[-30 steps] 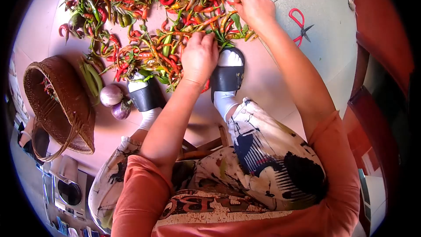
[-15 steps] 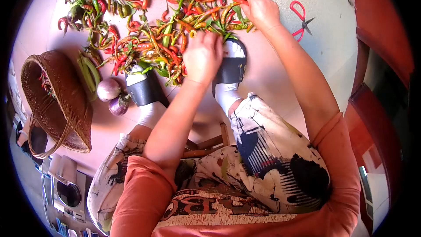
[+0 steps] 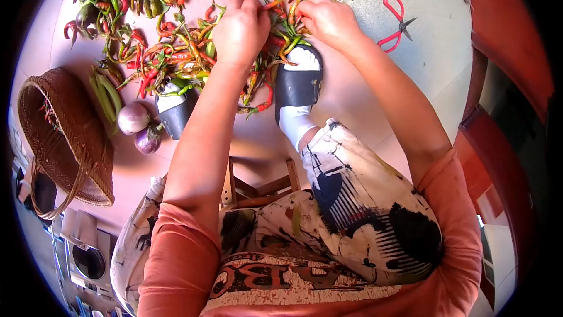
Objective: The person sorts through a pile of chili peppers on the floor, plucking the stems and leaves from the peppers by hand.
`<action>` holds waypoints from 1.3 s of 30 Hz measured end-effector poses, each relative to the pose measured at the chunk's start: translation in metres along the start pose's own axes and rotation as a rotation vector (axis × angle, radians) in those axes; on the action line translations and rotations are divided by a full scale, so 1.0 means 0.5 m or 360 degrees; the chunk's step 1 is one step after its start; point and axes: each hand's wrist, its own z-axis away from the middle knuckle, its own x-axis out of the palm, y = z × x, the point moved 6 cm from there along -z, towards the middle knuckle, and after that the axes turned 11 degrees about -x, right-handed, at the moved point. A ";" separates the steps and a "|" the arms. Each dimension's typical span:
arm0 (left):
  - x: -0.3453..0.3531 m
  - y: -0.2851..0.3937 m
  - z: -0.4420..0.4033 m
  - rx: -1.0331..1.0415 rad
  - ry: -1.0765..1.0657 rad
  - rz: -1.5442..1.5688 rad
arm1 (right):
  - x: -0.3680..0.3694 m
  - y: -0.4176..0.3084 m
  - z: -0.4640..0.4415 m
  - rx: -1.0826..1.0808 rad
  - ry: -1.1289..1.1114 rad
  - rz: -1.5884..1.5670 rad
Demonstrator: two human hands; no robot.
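Observation:
A wide spread of red, green and orange chili peppers [image 3: 182, 56] lies on the floor in front of me. My left hand [image 3: 240, 32] is over the middle of it, fingers curled, with a red chili at its fingertips. Close by on the right, my right hand [image 3: 329, 19] pinches an orange-green chili pepper [image 3: 298, 5] between thumb and fingers. The undersides of the left fingers are hidden. Some chilies touch the black sandal [image 3: 299, 85] on my right foot.
On the left stand a brown wicker basket [image 3: 73, 135], long green pods [image 3: 107, 94] and two purple eggplants [image 3: 135, 119]. Red-handled scissors [image 3: 399, 26] lie open on the right. A wooden stool [image 3: 258, 191] shows beneath me, and dark red furniture [image 3: 498, 170] lines the right edge.
My left hand has moved forward and left, away from my right foot, deeper into the chilies. The right hand has come slightly nearer and left. The view has shifted a little.

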 end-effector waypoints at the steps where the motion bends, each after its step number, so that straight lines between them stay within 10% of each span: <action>1: -0.009 -0.007 -0.002 -0.0048 0.0034 0.0108 | 0.002 0.003 -0.003 0.0002 -0.0036 0.0096; 12: -0.005 -0.065 0.015 -0.0696 -0.0284 0.1905 | -0.059 0.031 0.016 -0.0246 0.0148 -0.0261; 15: 0.008 -0.067 0.008 -0.0795 -0.0548 0.2235 | -0.087 0.076 0.046 0.0564 -0.0103 -0.0937; 19: 0.042 -0.048 0.026 -0.0894 -0.1002 0.2491 | -0.052 0.078 0.065 0.0521 -0.0138 -0.1570; 26: 0.059 -0.018 0.054 -0.0893 -0.1331 0.2830 | -0.005 0.033 0.044 0.0113 -0.0026 0.0065; 39: 0.065 -0.025 0.056 -0.0860 -0.1347 0.2785 | -0.023 0.034 0.045 0.0042 0.0072 -0.0210</action>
